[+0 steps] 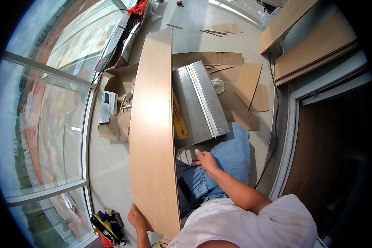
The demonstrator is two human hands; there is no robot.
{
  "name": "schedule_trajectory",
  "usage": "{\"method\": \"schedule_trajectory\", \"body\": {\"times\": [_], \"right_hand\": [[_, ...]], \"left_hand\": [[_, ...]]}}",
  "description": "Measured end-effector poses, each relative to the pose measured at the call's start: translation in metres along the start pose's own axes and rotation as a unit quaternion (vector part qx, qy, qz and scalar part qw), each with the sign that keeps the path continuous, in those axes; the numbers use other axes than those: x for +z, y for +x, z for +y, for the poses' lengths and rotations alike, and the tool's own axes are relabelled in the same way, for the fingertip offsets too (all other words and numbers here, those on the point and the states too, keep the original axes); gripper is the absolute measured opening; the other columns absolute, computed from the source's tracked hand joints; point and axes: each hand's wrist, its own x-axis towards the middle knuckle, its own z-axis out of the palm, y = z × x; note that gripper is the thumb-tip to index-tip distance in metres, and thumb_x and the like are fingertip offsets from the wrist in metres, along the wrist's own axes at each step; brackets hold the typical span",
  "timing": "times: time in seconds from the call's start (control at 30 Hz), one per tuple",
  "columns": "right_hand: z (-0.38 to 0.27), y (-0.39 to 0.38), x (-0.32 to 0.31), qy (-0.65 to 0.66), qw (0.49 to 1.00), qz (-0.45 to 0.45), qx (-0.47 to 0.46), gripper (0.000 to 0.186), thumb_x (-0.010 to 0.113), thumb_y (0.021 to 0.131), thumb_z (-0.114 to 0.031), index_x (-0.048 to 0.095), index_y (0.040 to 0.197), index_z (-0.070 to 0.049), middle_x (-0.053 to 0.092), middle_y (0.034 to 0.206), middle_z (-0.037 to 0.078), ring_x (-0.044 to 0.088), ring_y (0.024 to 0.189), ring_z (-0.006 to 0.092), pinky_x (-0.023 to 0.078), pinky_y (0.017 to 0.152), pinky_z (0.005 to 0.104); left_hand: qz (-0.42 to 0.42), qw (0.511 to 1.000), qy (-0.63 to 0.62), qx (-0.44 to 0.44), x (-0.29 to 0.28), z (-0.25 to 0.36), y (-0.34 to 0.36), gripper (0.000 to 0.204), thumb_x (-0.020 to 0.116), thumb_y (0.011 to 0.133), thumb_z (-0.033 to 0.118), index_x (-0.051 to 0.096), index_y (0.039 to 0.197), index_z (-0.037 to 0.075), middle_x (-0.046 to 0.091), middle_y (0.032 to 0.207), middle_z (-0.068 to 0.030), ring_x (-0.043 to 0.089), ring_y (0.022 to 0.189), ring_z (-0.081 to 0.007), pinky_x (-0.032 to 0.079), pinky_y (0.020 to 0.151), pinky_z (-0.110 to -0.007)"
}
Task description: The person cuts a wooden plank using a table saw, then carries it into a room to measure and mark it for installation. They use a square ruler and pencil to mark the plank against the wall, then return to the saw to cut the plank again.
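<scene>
A long light-wood floor plank (153, 124) lies lengthwise in front of me, its near end beside my body. At its near left edge my left hand (137, 218) grips it, the fingers partly hidden behind the board. My right hand (206, 162) is over my bent leg, just right of the plank and apart from it. Its thumb and fingers are spread, and nothing shows between them. Beyond that hand is a grey metal-topped block (200, 103) with a pale ridge across it. A yellow level or ruler (179, 115) rests on it, alongside the plank.
Flattened cardboard (231, 95) lies under the block, with wood offcuts (249, 84) and a white rag (218, 86). A white box (108, 106) and small tools are left of the plank. A tool bag (107, 227) sits near the window; stacked planks (314, 49) stand far right.
</scene>
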Motion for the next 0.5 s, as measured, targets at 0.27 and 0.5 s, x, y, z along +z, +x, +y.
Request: {"method": "schedule_trajectory", "body": {"times": [0.27, 0.5], "right_hand": [[0.006, 0.068, 0.047, 0.126, 0.984, 0.121, -0.04, 0.051, 0.057, 0.105, -0.037, 0.067, 0.098, 0.012, 0.07, 0.084, 0.021, 0.073, 0.073, 0.0255, 0.053, 0.05, 0.0355], [0.031, 0.185, 0.117, -0.024, 0.964, 0.252, -0.077, 0.059, 0.061, 0.101, -0.045, 0.071, 0.097, 0.013, 0.073, 0.095, 0.025, 0.07, 0.071, 0.0281, 0.051, 0.065, 0.0454]], "left_hand": [[-0.021, 0.999, 0.024, -0.005, 0.011, 0.031, 0.022, 0.052, 0.046, 0.11, 0.036, 0.069, 0.094, -0.008, 0.071, 0.082, -0.0078, 0.058, 0.072, -0.0123, 0.047, 0.068, -0.032], [-0.068, 0.995, -0.052, -0.045, 0.04, 0.042, 0.062, 0.05, 0.049, 0.109, 0.036, 0.07, 0.094, -0.008, 0.071, 0.084, -0.0054, 0.057, 0.073, -0.0112, 0.048, 0.069, -0.029]]}}
